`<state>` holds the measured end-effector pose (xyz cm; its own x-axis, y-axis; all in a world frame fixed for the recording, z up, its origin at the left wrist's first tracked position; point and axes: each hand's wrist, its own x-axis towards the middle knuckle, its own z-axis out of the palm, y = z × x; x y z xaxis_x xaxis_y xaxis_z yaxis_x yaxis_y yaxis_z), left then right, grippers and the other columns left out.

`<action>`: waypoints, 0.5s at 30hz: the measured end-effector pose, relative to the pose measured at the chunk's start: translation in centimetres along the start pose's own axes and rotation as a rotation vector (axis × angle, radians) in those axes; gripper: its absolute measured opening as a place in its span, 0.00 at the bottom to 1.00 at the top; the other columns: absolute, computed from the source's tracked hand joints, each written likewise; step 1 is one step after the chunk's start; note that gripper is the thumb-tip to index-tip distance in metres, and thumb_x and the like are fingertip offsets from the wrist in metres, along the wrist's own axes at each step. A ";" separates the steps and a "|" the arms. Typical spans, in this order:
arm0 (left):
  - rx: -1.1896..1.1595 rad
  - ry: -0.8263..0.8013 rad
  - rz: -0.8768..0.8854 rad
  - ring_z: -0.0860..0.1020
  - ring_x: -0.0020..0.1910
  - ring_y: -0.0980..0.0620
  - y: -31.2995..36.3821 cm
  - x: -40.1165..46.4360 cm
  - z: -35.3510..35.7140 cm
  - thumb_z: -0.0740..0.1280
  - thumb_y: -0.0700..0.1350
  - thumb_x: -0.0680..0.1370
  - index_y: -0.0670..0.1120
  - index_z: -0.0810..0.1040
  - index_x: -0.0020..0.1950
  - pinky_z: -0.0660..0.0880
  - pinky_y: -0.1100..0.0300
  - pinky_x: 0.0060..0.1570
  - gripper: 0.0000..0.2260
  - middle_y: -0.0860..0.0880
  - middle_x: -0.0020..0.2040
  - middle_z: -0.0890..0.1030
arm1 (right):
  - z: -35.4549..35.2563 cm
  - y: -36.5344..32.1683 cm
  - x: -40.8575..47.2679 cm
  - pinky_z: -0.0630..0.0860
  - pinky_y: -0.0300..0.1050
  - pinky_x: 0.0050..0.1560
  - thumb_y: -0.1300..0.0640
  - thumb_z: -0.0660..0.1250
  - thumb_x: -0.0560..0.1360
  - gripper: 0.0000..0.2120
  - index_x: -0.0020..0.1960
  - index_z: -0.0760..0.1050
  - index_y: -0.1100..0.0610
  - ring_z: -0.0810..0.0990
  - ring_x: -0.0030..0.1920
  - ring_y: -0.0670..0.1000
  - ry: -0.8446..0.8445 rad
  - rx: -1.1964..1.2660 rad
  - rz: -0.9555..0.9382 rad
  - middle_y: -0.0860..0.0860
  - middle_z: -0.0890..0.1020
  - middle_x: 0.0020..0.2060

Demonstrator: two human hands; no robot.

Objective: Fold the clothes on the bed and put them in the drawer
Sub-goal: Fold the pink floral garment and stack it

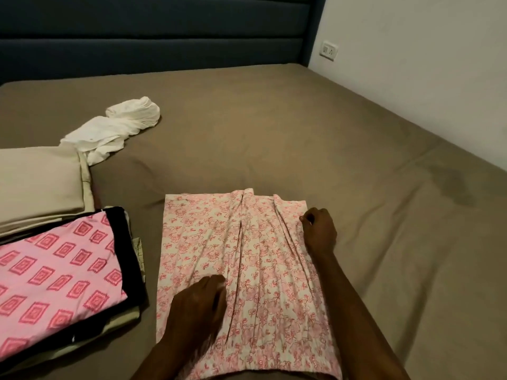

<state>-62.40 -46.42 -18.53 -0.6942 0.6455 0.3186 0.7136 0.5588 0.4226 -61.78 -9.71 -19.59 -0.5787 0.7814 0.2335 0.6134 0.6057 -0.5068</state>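
Note:
A white garment with a pink floral print point(247, 259) lies flat and partly folded on the brown bed point(274, 127), right in front of me. My left hand point(197, 305) presses flat on its lower left part, fingers straight. At the garment's right edge near the far corner, my right hand point(319, 229) has its fingers curled and pinches the cloth. A crumpled white garment point(115, 130) lies unfolded farther back on the left.
At the left edge a stack of folded clothes point(57, 275) has a pink square-patterned piece on top over black cloth. A folded beige piece point(35, 185) lies behind it. A dark blue headboard point(153, 34) and a white wall with a socket point(329, 50) border the bed.

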 end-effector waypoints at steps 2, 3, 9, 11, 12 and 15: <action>-0.023 -0.029 -0.040 0.76 0.33 0.59 0.0 -0.6 0.2 0.63 0.51 0.82 0.53 0.77 0.60 0.75 0.62 0.29 0.09 0.57 0.43 0.81 | -0.1 0.1 0.3 0.73 0.45 0.42 0.52 0.69 0.80 0.04 0.50 0.80 0.52 0.78 0.43 0.51 0.049 0.081 0.061 0.49 0.78 0.47; -0.024 -0.036 -0.048 0.77 0.35 0.59 0.0 -0.8 0.3 0.62 0.51 0.82 0.53 0.78 0.61 0.75 0.64 0.30 0.10 0.57 0.44 0.81 | -0.2 0.4 0.6 0.71 0.44 0.42 0.54 0.70 0.80 0.03 0.49 0.81 0.54 0.78 0.43 0.51 0.082 0.144 0.109 0.50 0.79 0.47; -0.034 -0.049 -0.066 0.80 0.39 0.57 -0.5 -1.0 0.3 0.59 0.54 0.83 0.51 0.79 0.64 0.73 0.66 0.34 0.15 0.56 0.49 0.83 | -1.2 5.6 2.8 0.80 0.51 0.43 0.63 0.67 0.76 0.06 0.45 0.82 0.59 0.82 0.43 0.62 0.210 0.198 0.384 0.59 0.83 0.43; -0.038 -0.045 -0.071 0.80 0.40 0.57 -0.4 -1.1 0.3 0.59 0.55 0.83 0.52 0.78 0.64 0.74 0.65 0.34 0.15 0.56 0.50 0.83 | -1.6 6.5 3.3 0.81 0.54 0.45 0.63 0.68 0.75 0.05 0.45 0.82 0.61 0.82 0.44 0.64 0.176 0.156 0.380 0.62 0.84 0.44; -0.040 -0.037 -0.071 0.80 0.40 0.57 -0.5 -1.2 0.2 0.59 0.54 0.83 0.52 0.78 0.64 0.75 0.64 0.35 0.15 0.56 0.50 0.83 | -1.9 6.1 3.4 0.81 0.55 0.46 0.63 0.67 0.76 0.05 0.45 0.82 0.61 0.82 0.46 0.65 0.151 0.112 0.370 0.62 0.83 0.46; -0.044 -0.025 -0.068 0.81 0.41 0.55 -0.7 -1.2 0.2 0.59 0.54 0.83 0.51 0.79 0.64 0.76 0.63 0.36 0.15 0.55 0.51 0.83 | -2.6 4.2 3.2 0.79 0.58 0.50 0.64 0.63 0.78 0.07 0.52 0.79 0.64 0.80 0.52 0.66 0.155 -0.045 0.349 0.63 0.80 0.52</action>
<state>-62.02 -47.44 -19.37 -0.7381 0.6198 0.2666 0.6593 0.5787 0.4800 -59.61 -4.26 -18.81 -0.2450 0.9530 0.1783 0.7841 0.3029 -0.5418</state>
